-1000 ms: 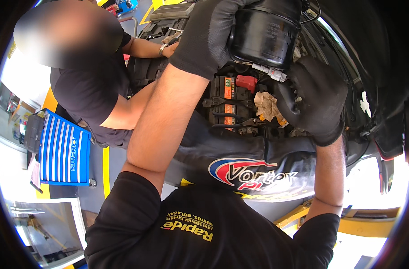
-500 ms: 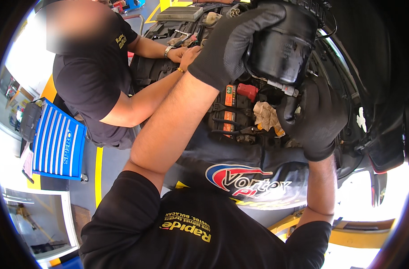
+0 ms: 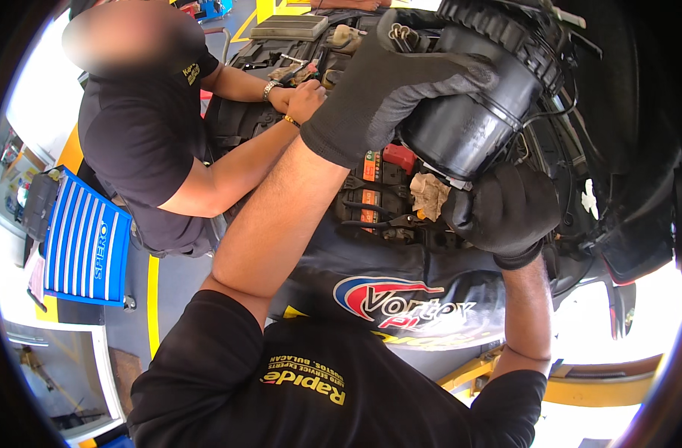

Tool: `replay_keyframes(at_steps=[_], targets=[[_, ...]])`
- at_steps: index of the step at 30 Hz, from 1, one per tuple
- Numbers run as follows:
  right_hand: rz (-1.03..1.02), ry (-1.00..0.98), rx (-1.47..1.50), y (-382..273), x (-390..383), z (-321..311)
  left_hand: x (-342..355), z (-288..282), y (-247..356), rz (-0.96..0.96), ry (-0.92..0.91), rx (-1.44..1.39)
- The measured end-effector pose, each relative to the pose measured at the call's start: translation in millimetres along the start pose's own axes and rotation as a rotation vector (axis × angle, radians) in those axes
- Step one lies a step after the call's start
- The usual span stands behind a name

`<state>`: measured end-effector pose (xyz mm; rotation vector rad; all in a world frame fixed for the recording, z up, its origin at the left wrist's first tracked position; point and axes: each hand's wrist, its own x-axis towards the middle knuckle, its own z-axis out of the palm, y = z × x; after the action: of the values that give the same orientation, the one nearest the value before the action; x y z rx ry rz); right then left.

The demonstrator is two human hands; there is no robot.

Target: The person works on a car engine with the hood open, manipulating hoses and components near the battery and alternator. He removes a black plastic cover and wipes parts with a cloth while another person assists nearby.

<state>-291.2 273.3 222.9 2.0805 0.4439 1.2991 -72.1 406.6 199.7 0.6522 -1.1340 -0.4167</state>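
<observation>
A black cylindrical filter housing [image 3: 464, 112] with a ribbed collar is held tilted above the engine bay, its bottom toward me. My left hand [image 3: 389, 93], in a black glove, grips its left side, thumb and fingers spread around the body. Below it, my gloved right hand [image 3: 509, 213] is closed with curled fingers at the housing's underside, against a light-coloured fitting [image 3: 457, 183]. The fingers hide most of that fitting. A thin black hose [image 3: 546, 116] runs along the housing's right side. Crumpled brown paper [image 3: 428, 196] lies just left of my right hand.
The car battery [image 3: 371, 198] with a red terminal cover [image 3: 399, 157] sits under my left wrist. A black fender cover [image 3: 318, 257] drapes the near edge. To the left, a co-worker [image 3: 143, 142] leans over the engine, hands together near loose tools. A blue tool cabinet [image 3: 87, 239] stands behind.
The housing has tipped, its top swinging right and its bottom shifting left and down. My right hand has moved slightly left, its fingers closing over the fitting that showed before.
</observation>
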Motion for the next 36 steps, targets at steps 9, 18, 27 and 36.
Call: replay_keyframes(at_steps=[9,18,27,36], targets=[[-0.024,0.016,0.016,3,11,-11,0,18,3,0.02,0.08,-0.236],[-0.029,-0.083,0.073,7,0,-17,-11,14,-5,-0.21,0.133,-0.346],[0.215,-0.249,-0.124,-8,15,-7,7,27,3,-0.165,0.257,-0.61],[0.106,-0.25,-0.226,-1,25,-15,11,25,9,-0.177,0.27,-0.594]])
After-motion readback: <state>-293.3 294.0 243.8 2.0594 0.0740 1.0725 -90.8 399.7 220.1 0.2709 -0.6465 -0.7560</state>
